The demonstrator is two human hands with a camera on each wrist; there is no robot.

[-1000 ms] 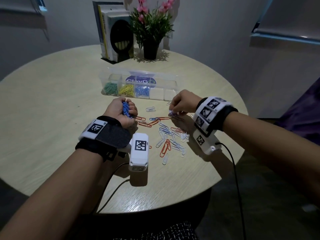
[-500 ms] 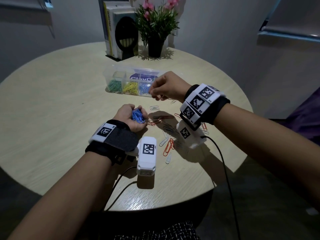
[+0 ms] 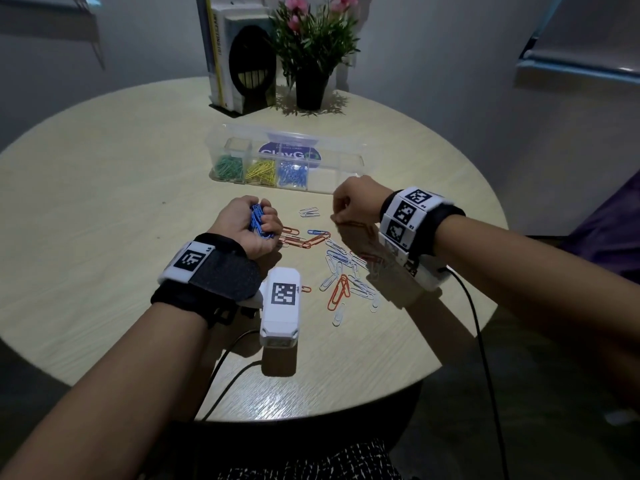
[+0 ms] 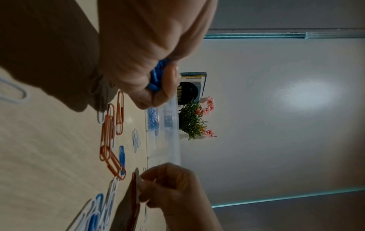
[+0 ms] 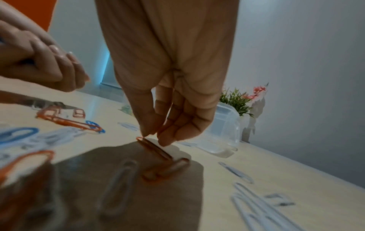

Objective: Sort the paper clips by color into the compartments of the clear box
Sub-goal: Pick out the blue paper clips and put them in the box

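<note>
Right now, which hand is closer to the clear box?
Right. The right hand hovers just in front of the clear box, at its near right corner. The left hand, gripping blue clips, sits further back toward the person.

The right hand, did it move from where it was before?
Yes. The right hand dropped back from the clear box toward the loose clips.

One clear plastic compartment box (image 3: 349, 159), three of its compartments filled: one green heap (image 3: 228, 167), one yellow heap (image 3: 261, 172), one blue heap (image 3: 293, 174). Two hands up, one fistful of blue paper clips (image 3: 257, 221). One potted pink-flowered plant (image 3: 311, 46) (loose clips on the table too tangled to count).
</note>
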